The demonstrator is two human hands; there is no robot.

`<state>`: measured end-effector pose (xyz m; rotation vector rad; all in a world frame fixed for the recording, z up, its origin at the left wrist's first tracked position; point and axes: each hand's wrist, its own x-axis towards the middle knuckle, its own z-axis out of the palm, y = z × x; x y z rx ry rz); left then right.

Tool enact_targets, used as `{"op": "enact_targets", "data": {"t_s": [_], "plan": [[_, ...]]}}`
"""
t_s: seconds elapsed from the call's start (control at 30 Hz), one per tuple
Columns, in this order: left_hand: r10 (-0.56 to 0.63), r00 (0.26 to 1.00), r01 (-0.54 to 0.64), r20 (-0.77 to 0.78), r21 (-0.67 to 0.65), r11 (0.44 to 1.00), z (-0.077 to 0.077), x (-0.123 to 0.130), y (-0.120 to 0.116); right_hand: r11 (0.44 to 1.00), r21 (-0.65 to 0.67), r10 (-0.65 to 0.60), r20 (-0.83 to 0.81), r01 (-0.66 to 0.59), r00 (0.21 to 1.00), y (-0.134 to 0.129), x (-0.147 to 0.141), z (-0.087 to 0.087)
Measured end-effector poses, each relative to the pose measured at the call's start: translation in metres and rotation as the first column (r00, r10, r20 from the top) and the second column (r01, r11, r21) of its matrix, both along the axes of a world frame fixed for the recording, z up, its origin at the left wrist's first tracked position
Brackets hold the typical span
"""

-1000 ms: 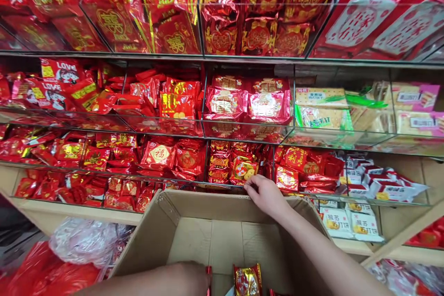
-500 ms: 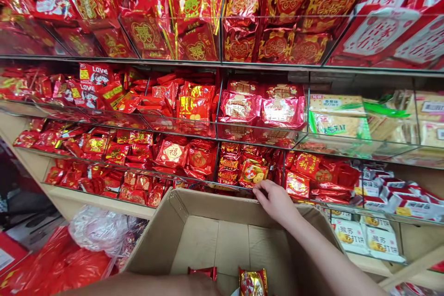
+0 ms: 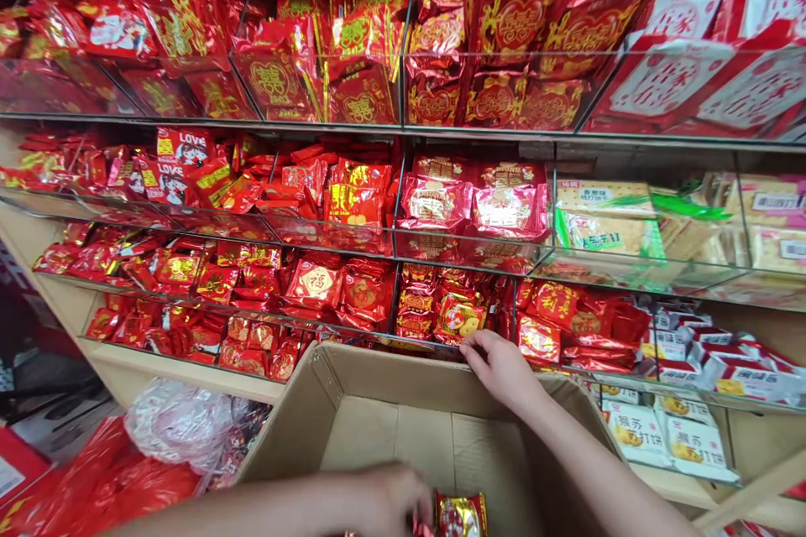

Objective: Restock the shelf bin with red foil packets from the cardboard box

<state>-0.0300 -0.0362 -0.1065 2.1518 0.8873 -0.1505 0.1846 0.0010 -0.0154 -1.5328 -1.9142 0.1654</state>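
A cardboard box (image 3: 434, 371) stands tilted against the lower shelf, its inside facing me. My right hand (image 3: 502, 367) grips the box's far rim, thumb on the near side, close to a red biscuit packet (image 3: 458, 317) on the shelf. Low inside the box, my left hand (image 3: 398, 497) is slightly blurred, its fingers curled down round a small red packet (image 3: 421, 525) that is mostly hidden. Just right of those fingers lies a red and gold packet (image 3: 463, 513) on the box floor.
Shelves with clear dividers hold many red snack packets (image 3: 358, 189). Pale crackers in green wrappers (image 3: 608, 226) lie to the right, with white packets (image 3: 635, 432) below. At lower left are clear plastic bags (image 3: 180, 419) and a red plastic bag (image 3: 119, 482).
My left hand has come up and right inside the box, covering where a red packet showed. My right hand stays on the rim. The view has tipped slightly upward.
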Motion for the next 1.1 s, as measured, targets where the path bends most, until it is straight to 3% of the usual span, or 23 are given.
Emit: {"op": "enact_targets", "data": {"t_s": [0.07,0.1,0.13,0.2,0.27,0.4,0.57,0.73,0.83,0.93,1.0,1.1], "plan": [[0.196,0.941,-0.165,0.275,-0.13,0.978,0.043,-0.001,0.008,1.0,0.018,0.024,-0.099,-0.023,0.995,-0.002,0.002,0.003],[0.328,0.857,-0.241,0.398,-0.252,0.937,0.062,-0.001,0.014,0.999,0.019,0.033,-0.174,-0.031,0.984,-0.004,0.003,0.006],[0.375,0.808,-0.269,0.454,-0.281,0.921,0.078,0.0,0.019,0.999,0.005,0.05,-0.262,-0.051,0.964,-0.007,0.002,0.009],[0.429,0.724,-0.302,0.54,-0.31,0.901,0.102,0.002,0.03,0.989,-0.06,0.099,-0.427,-0.137,0.899,-0.015,-0.002,0.017],[0.461,0.647,-0.339,0.607,-0.312,0.887,0.115,0.006,0.038,0.95,-0.148,0.162,-0.522,-0.276,0.837,-0.022,-0.008,0.023],[0.51,0.498,-0.399,0.701,-0.337,0.853,0.12,0.013,0.05,0.895,-0.216,0.166,-0.649,-0.39,0.742,-0.028,-0.019,0.024],[0.588,0.352,-0.349,0.728,-0.48,0.805,0.107,0.018,0.056,0.911,-0.199,0.116,-0.716,-0.361,0.688,-0.023,-0.02,0.014],[0.554,0.379,-0.326,0.741,-0.453,0.83,0.102,0.017,0.053,0.929,-0.229,0.024,-0.747,-0.292,0.664,-0.02,-0.024,0.009],[0.518,0.458,-0.298,0.722,-0.425,0.855,0.106,0.017,0.05,0.939,-0.248,-0.035,-0.761,-0.24,0.648,-0.018,-0.027,0.007],[0.499,0.486,-0.359,0.718,-0.356,0.862,0.115,0.017,0.053,0.957,-0.24,-0.049,-0.693,-0.166,0.719,-0.019,-0.025,0.006],[0.517,0.426,-0.47,0.743,-0.307,0.828,0.123,0.02,0.064,0.987,-0.149,-0.042,-0.598,-0.06,0.8,-0.019,-0.021,0.006],[0.579,0.298,-0.609,0.759,-0.316,0.728,0.137,0.028,0.089,0.999,0.022,-0.028,-0.415,0.041,0.909,-0.018,-0.017,0.008]]}}
